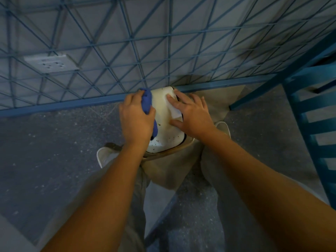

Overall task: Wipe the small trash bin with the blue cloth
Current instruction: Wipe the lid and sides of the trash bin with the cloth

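Bin (164, 128) is sitting on the floor (54, 142) between my feet, against the blue grid (109, 51). My left hand (135, 119) is gripping the cloth (148, 104), fingers curled around it, pressing the lid; my right hand (192, 115) is lying flat, fingers spread.

Ahead of you a blue wire grid panel (127, 42) stands against a grey wall, its bottom rail meeting the speckled grey floor (54, 151). Behind the grid, on your left, sits a white wall socket (51, 63). On your right is a blue slatted frame (312, 124), possibly a chair. Your beige trousers (172, 175) and two pale shoes (104, 157) show below.
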